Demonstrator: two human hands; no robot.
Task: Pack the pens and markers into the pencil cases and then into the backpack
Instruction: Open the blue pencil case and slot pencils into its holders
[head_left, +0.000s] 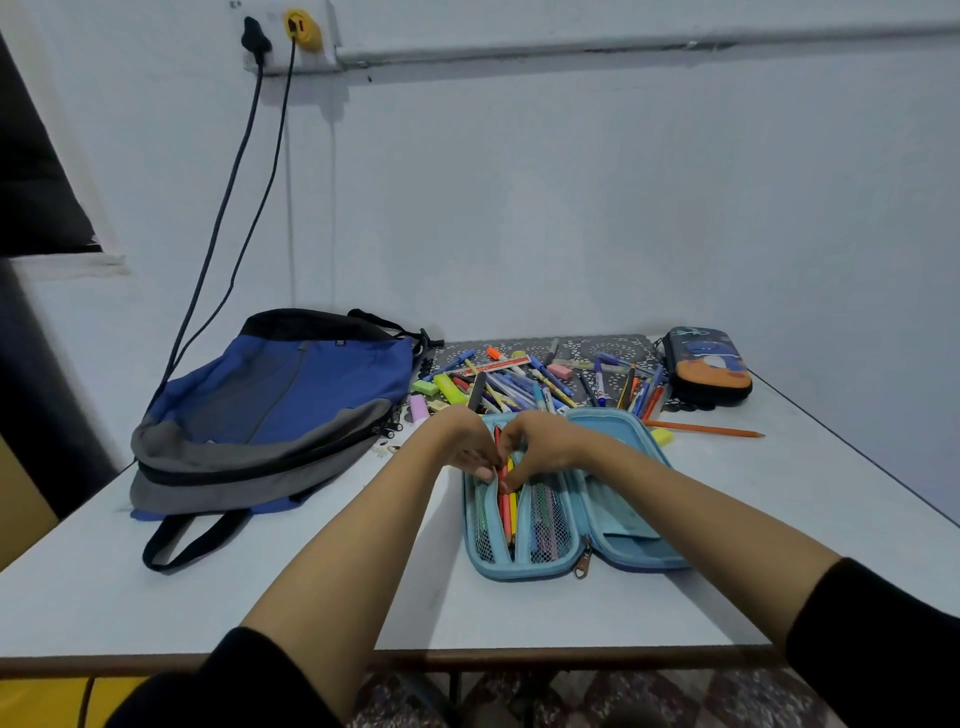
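The open blue pencil case (524, 571) lies near-centre on the table (805, 467). The left hand (460, 441) and right hand (543, 441) meet over its middle slot, fingers curled down and pinching the coloured pencils (505, 512) seated there. These are judged light, stiff and smooth — grip mid-shaft, not at the tips. The loose pens and markers (519, 384) lie just beyond the case. The dark pencil case (709, 364) sits far right, and the backpack (291, 405) — soft, limp — lies at left.
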